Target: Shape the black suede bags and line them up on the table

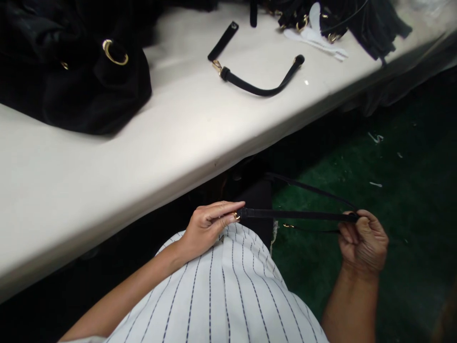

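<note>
A long black strap (pixel 300 215) is stretched nearly level in front of my body, over the lap and the floor. My left hand (pixel 210 224) pinches its left end, where a gold metal clasp shows between thumb and fingers. At the other end, my right hand (pixel 364 238) is closed around the strap. From that hand a second thin length runs back up to the left, and a short length with a small gold clip (pixel 288 225) hangs below. On the table lies a shorter black strap (pixel 262 90) with a gold hook, curved, beside a small flat black strip (pixel 224 40).
A white-covered table (pixel 178 152) runs diagonally ahead of me. On it sit a black bag (pixel 89 100) with a gold ring (pixel 114 52) at left and a heap of black straps (pixel 378 28) with white pieces at the back right. White scraps lie on the green floor (pixel 410 190).
</note>
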A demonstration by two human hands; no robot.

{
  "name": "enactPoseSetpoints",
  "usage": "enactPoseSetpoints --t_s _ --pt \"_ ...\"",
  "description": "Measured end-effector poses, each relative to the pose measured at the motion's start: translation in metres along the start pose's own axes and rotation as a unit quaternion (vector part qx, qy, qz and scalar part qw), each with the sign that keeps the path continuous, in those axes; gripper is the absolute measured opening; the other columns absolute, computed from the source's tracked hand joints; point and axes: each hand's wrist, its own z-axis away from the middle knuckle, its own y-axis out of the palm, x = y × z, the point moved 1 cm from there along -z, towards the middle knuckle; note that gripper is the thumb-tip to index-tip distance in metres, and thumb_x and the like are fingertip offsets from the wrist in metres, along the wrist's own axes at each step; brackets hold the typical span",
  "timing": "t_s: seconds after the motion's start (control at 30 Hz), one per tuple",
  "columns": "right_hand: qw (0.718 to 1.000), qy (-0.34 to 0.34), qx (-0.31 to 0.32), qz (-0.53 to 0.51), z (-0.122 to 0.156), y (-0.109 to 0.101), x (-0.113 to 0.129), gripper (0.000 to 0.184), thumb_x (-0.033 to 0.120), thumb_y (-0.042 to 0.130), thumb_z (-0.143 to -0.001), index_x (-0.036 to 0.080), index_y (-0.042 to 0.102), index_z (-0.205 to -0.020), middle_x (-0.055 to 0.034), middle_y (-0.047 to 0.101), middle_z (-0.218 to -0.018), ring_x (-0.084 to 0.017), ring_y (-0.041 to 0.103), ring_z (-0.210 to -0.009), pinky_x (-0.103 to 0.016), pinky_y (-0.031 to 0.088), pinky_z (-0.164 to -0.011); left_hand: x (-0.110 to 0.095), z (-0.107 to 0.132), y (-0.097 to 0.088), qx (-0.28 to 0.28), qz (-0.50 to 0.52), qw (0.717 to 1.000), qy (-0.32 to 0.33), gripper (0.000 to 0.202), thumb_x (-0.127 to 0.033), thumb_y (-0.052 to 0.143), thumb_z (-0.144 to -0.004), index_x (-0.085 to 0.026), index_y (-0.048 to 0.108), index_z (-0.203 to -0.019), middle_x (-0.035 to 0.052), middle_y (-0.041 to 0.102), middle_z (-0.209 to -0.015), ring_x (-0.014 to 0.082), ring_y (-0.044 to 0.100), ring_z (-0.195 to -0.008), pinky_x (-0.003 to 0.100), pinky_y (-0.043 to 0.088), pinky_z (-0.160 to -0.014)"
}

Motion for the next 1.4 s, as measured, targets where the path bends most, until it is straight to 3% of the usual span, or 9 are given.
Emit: enactPoseSetpoints --t_s 0.13,0.3,0.43,0.53,0.67,1.1,1.2,1.27,1.4 --pt "1.0 0.018 -0.016 0.021 0.001 0.002 0.008 0.02 0.018 0.078 -0.061 0.014 0.075 -0.08 -0.0061 0.066 -0.061 -0.003 0.029 -0.03 -0.017 0.022 -0.029 -0.001 0.0 -0.004 0.012 0.025 1.0 -0.015 0.034 -0.02 0.059 -0.095 -0.028 0.066 -0.128 0.0023 0.074 -0.09 0.0095 0.062 -0.069 0.024 0.054 -0.071" --pt "0.987 0.151 -0.006 0.054 0.0 -0.007 0.01 0.027 0.029 0.086 -0.054 0.02 0.07 -0.073 -0.0014 0.054 -0.049 -0.009 0.037 -0.032 -0.015 0.017 -0.026 0.004 0.0 -0.009 0.01 0.173 0.96 -0.22 0.027 -0.031 0.064 -0.093 -0.017 0.072 -0.115 0.0021 0.066 -0.075 0.0049 0.047 -0.052 0.02 0.04 -0.053" --pt "0.981 0.184 0.03 0.06 0.0 -0.012 0.005 0.045 0.042 0.094 -0.044 0.021 0.074 -0.078 -0.0058 0.057 -0.048 -0.01 0.035 -0.031 -0.017 0.01 -0.029 0.009 0.001 -0.016 -0.012 0.259 0.917 -0.302 0.024 -0.032 0.07 -0.088 -0.013 0.073 -0.102 -0.0001 0.059 -0.067 0.0013 0.037 -0.046 0.017 0.024 -0.046" --pt "0.981 0.171 0.059 0.076 0.004 -0.007 0.005 0.047 0.033 0.094 -0.042 0.018 0.076 -0.083 -0.0146 0.069 -0.061 -0.01 0.038 -0.032 -0.018 0.012 -0.029 0.013 0.003 -0.023 -0.03 0.276 0.906 -0.319 0.023 -0.03 0.071 -0.086 -0.011 0.073 -0.099 -0.0001 0.057 -0.065 0.001 0.035 -0.045 0.017 0.022 -0.045" --pt "0.977 0.149 0.096 0.121 0.012 0.01 0.011 0.032 0.036 0.086 -0.064 0.015 0.078 -0.086 -0.0178 0.072 -0.07 -0.004 0.027 -0.032 -0.02 0.021 -0.029 0.02 0.008 -0.035 -0.045 0.273 0.9 -0.337 0.022 -0.028 0.073 -0.085 -0.01 0.072 -0.098 -0.0002 0.057 -0.064 0.0003 0.034 -0.045 0.016 0.023 -0.046" --pt "0.98 0.168 0.066 0.09 0.011 0.013 0.009 0.023 0.033 0.079 -0.069 0.013 0.07 -0.064 -0.0047 0.06 -0.053 -0.001 0.024 -0.031 -0.015 0.019 -0.032 0.028 0.012 -0.033 -0.01 0.253 0.907 -0.337 0.027 -0.035 0.076 -0.081 -0.011 0.071 -0.093 0.0018 0.062 -0.068 0.0025 0.037 -0.046 0.017 0.028 -0.045" --pt "0.973 0.182 0.11 0.085 0.022 0.02 0.011 0.023 0.037 0.078 -0.071 0.014 0.073 -0.069 -0.0013 0.058 -0.05 0.0 0.021 -0.031 -0.015 0.018 -0.032 0.042 0.015 -0.044 0.012 0.162 0.924 -0.346 0.031 -0.042 0.074 -0.082 -0.015 0.072 -0.096 0.004 0.068 -0.074 0.0079 0.052 -0.054 0.019 0.042 -0.054" --pt "0.961 0.204 0.167 0.08 0.036 0.033 0.012 0.025 0.039 0.077 -0.074 0.015 0.075 -0.072 -0.0007 0.057 -0.048 -0.001 0.021 -0.032 -0.015 0.015 -0.032 0.049 0.015 -0.052 0.013 -0.024 0.942 -0.334 0.034 -0.047 0.07 -0.084 -0.017 0.075 -0.098 0.0086 0.073 -0.091 0.0192 0.066 -0.08 0.03 0.053 -0.075" --pt "0.918 0.269 0.284 0.059 0.066 0.074 0.007 0.03 0.042 0.074 -0.081 0.013 0.075 -0.075 -0.0027 0.059 -0.049 -0.003 0.025 -0.035 -0.017 0.015 -0.034 0.034 0.004 -0.04 0.035 -0.245 0.952 -0.18 0.037 -0.048 0.06 -0.091 -0.024 0.071 -0.118 0.0084 0.068 -0.126 0.0287 0.059 -0.122 0.042 0.043 -0.108"
